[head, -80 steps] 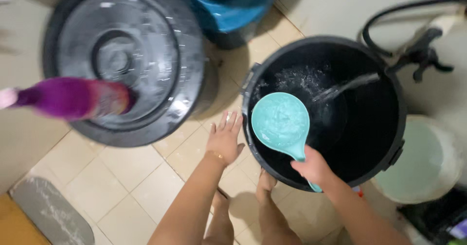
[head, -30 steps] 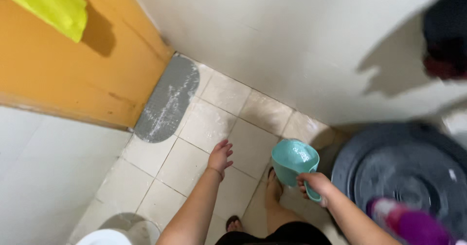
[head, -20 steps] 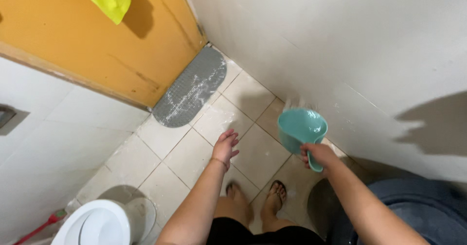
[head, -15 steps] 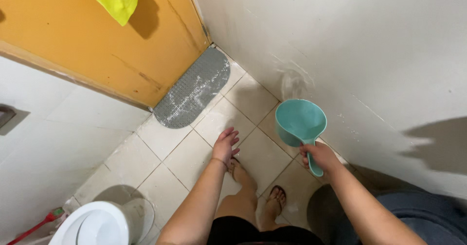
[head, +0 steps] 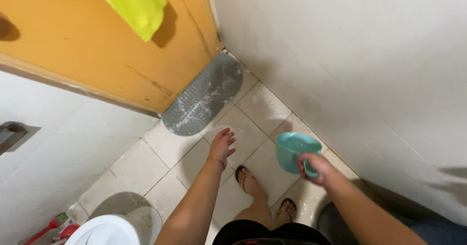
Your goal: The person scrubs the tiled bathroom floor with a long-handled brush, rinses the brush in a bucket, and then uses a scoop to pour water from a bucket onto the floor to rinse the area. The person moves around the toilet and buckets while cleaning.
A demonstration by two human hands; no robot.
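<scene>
Dipper held over tiled floor
Right hand (head: 315,165) grips the teal dipper (head: 295,151) by its handle; left hand (head: 222,146) hangs spread and empty, well apart.

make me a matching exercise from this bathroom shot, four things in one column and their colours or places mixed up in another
Things:
1. water dipper
2. cloth
3. floor mat
4. toilet bowl

Descriptions:
A. yellow-green, hanging on the orange door
B. white, at the bottom left edge
C. teal, held in the right hand
D. grey, on the tiles at the foot of the door

Pairs: 1-C, 2-A, 3-D, 4-B
</scene>
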